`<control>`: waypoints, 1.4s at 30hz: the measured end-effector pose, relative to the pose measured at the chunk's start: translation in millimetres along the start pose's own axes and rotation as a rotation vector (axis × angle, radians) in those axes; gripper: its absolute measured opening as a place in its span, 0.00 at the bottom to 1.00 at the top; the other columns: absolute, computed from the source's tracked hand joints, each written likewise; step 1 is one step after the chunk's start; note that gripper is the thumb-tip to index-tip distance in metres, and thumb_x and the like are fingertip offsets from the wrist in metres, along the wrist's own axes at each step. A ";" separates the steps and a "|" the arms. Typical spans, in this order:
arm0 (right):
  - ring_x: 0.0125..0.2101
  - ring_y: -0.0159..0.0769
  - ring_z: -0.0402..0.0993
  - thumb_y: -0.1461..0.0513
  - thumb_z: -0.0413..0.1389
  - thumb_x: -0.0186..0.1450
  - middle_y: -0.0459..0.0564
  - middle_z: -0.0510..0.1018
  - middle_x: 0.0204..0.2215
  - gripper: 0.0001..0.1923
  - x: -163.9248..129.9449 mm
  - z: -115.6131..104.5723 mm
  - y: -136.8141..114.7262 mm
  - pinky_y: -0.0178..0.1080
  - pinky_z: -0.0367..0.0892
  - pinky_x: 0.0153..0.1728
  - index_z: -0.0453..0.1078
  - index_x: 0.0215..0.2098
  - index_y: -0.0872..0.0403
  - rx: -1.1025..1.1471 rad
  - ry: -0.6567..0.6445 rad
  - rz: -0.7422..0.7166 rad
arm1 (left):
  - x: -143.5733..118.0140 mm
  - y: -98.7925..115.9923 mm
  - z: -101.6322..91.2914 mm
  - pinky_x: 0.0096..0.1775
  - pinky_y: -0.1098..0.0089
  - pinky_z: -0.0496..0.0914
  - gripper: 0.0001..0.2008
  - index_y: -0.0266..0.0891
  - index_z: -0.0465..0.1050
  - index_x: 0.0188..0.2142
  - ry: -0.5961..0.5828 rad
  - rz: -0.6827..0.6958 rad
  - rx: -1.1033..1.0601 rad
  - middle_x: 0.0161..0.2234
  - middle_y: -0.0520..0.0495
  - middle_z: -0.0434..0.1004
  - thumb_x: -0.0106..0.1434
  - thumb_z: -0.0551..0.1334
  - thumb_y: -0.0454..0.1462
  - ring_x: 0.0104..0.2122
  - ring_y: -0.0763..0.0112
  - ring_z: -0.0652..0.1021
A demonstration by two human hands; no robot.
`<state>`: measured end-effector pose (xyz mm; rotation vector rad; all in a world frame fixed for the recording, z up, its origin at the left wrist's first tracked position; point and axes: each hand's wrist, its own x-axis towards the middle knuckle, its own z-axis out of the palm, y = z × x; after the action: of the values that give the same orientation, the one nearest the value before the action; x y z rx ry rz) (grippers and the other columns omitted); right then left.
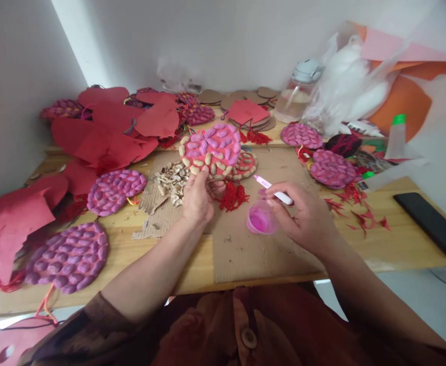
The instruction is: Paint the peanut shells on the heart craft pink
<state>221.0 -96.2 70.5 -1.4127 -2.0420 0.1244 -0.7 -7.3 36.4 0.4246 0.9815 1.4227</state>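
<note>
My left hand [198,201] grips the lower edge of a red heart-shaped plaque [211,147] covered with peanut shells. Its upper shells are painted pink-purple, while those along the left and lower edge are bare tan. A red tassel [233,196] hangs just below. My right hand [301,213] is closed around a white marker pen [272,189] with pink lettering, its pink end pointing up and left. Right by those fingers stands a small clear cup [260,218] with pink paint inside. Another plaque [246,165] with bare shells lies partly hidden behind the held one.
Loose peanut shells [169,182] lie on a cardboard sheet [242,254]. Painted plaques [68,256] and red paper pieces [104,129] crowd the left. At the right are a water bottle [297,91], red scraps [363,218], a glue bottle [397,137] and a black phone [431,223].
</note>
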 end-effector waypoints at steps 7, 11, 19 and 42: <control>0.39 0.39 0.84 0.60 0.57 0.75 0.48 0.86 0.40 0.07 22.1 -19.4 -15.6 0.43 0.75 0.42 0.77 0.49 0.47 0.047 0.261 -0.021 | -8.8 -0.4 2.9 0.28 0.75 0.74 0.15 0.42 0.74 0.35 -0.065 0.126 0.048 0.25 0.57 0.77 0.58 0.76 0.44 0.21 0.75 0.77; 0.39 0.41 0.84 0.60 0.60 0.74 0.47 0.87 0.39 0.07 37.1 -24.6 -28.8 0.46 0.76 0.42 0.79 0.48 0.43 0.073 0.332 -0.114 | -10.7 -1.6 1.5 0.26 0.74 0.73 0.15 0.43 0.78 0.36 -0.113 0.206 0.094 0.27 0.56 0.78 0.57 0.78 0.45 0.22 0.76 0.76; 0.41 0.42 0.83 0.61 0.59 0.74 0.48 0.86 0.40 0.10 43.4 -9.3 -31.8 0.48 0.76 0.47 0.79 0.51 0.45 0.176 0.379 -0.132 | -14.1 -8.5 -3.3 0.29 0.74 0.72 0.10 0.43 0.82 0.36 -0.175 0.294 0.193 0.28 0.54 0.79 0.63 0.74 0.45 0.24 0.75 0.73; 0.38 0.35 0.80 0.68 0.60 0.70 0.47 0.83 0.38 0.10 43.2 12.5 -11.1 0.39 0.74 0.39 0.75 0.48 0.51 0.188 0.366 -0.213 | -16.7 -12.7 -7.3 0.24 0.74 0.73 0.17 0.37 0.80 0.35 -0.201 0.164 0.236 0.26 0.51 0.80 0.61 0.75 0.50 0.21 0.75 0.75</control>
<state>195.9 -59.9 84.7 -1.0123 -1.8088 -0.0314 3.9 -27.2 27.7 0.8223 0.9702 1.3831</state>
